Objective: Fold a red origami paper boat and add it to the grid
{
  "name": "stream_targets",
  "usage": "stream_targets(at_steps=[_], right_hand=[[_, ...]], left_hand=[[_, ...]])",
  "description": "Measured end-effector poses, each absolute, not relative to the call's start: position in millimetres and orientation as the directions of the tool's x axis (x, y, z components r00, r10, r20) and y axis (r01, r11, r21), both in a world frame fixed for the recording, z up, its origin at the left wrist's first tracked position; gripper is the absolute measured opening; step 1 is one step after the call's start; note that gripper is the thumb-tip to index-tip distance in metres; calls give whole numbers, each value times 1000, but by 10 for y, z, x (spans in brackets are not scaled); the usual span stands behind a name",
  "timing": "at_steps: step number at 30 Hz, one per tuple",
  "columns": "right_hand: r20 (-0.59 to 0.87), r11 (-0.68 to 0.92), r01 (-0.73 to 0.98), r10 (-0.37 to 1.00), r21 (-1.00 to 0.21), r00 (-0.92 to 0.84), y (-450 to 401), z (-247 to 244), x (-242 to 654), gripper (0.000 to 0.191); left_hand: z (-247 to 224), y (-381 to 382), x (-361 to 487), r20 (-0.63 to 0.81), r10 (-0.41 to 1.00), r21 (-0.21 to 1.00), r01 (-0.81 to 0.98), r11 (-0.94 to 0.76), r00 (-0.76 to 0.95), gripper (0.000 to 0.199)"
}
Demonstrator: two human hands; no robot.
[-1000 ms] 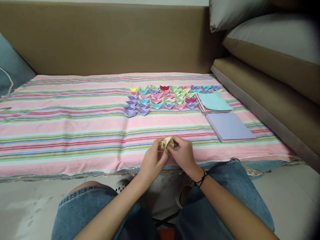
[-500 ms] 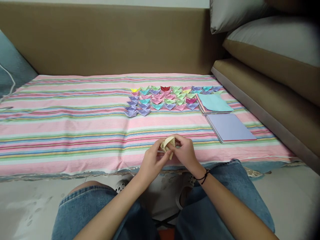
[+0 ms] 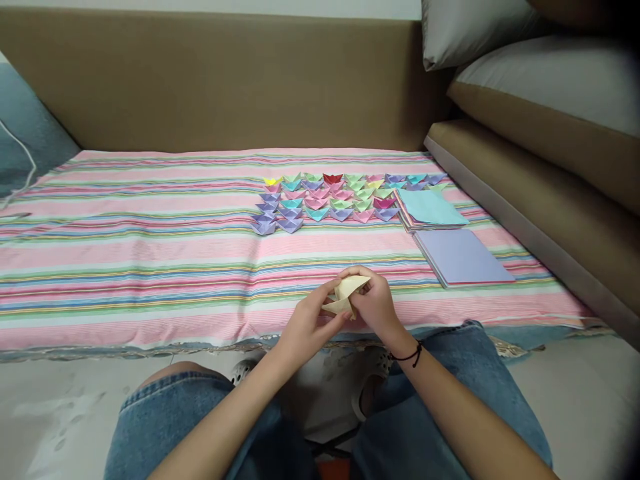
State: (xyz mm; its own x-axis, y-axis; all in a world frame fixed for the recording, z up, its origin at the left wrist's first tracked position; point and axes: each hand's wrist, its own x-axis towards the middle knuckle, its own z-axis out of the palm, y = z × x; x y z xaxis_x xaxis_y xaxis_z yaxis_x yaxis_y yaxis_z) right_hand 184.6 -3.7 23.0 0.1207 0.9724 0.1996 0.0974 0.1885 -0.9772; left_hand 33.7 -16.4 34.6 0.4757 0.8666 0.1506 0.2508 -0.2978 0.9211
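A pale yellow folded paper boat is between my two hands, above the front edge of the striped cloth. My left hand grips its left side, with the thumb along the lower edge. My right hand holds the right side, its fingers partly hidden behind and inside the paper. Farther back, several small folded paper boats in purple, pink, green, blue, red and yellow stand in close rows.
A stack of light blue-topped paper lies right of the boats, with a lavender-topped stack in front of it. Cushions are piled along the right. A brown backrest rises behind the striped cloth.
The yellow paper has opened wider between my hands, and its pointed flaps now show. My right fingers have shifted toward its right side. The rows of boats stay as they were.
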Motion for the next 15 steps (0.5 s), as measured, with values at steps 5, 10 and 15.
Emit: stream_targets(at_steps=[5,10,15], right_hand=[[107,112,-44,990,-993,93,-34,231,1872,16],[123,126,-51,991,-991,55,-53,234,1870,12],[143,144,-20,989,-989,45,-67,253,1866,18]], left_hand=[[361,-95,286,160,885,954,161,-251,437,48],[348,-48,251,196,930,953,164,-255,310,28],[300,-47,264,172,948,981,39,-189,266,25]])
